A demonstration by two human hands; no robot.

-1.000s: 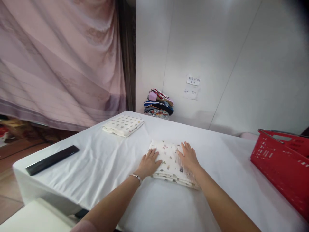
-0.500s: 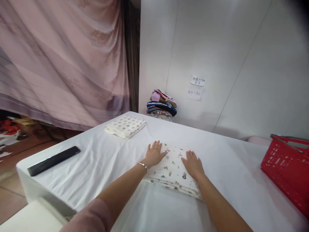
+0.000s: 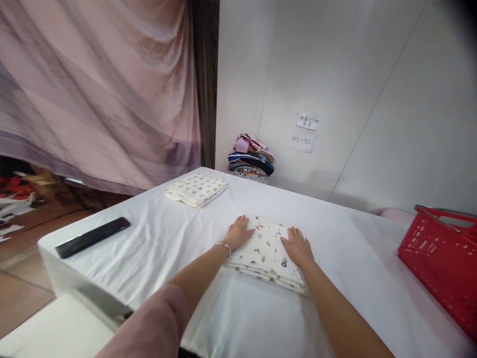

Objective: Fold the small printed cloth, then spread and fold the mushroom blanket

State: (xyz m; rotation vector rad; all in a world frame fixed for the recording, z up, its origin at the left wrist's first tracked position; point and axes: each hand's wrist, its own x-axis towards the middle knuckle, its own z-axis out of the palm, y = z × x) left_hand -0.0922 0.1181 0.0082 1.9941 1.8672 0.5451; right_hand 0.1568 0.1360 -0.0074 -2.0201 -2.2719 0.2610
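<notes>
- One bench [image 3: 354, 248] fills the lower middle of the frame. Its white cover [image 3: 160, 243] is wrinkled at centre left; a sideways push there could drag the cover, and whatever lies on it, along too.
- Red basket [image 3: 434, 253], at the right edge of the frame: it sits well apart from the hands, so the likelier trouble is a wide swing of the right arm knocking it.
- Folded patterned cloth [image 3: 268, 248], lower centre of the frame, lying flat on the bench between and under the hands. Its layers show along the near edge and do not line up quite evenly; uneven pressure could slide the top ones askew or ruck the print.
- Second folded cloth [image 3: 197, 189], left of centre, well apart from the first: a tug on the cover could unsettle its fold.
- Clothes pile [image 3: 250, 156], mid-frame beyond the bench: its pieces are stacked unevenly, so a bump might topple it.
- Black slab [image 3: 93, 237], lower left, near the bench's edge: a stray left elbow could push it off.
- Both hands, left [image 3: 238, 233] and right [image 3: 298, 247], lie palm down with fingers extended, gripping nothing. Pressing without pinching, they could skid over the fabric.
- Bracelet [image 3: 225, 245] on the left wrist, near the cloth: it might snag a thread.
</notes>
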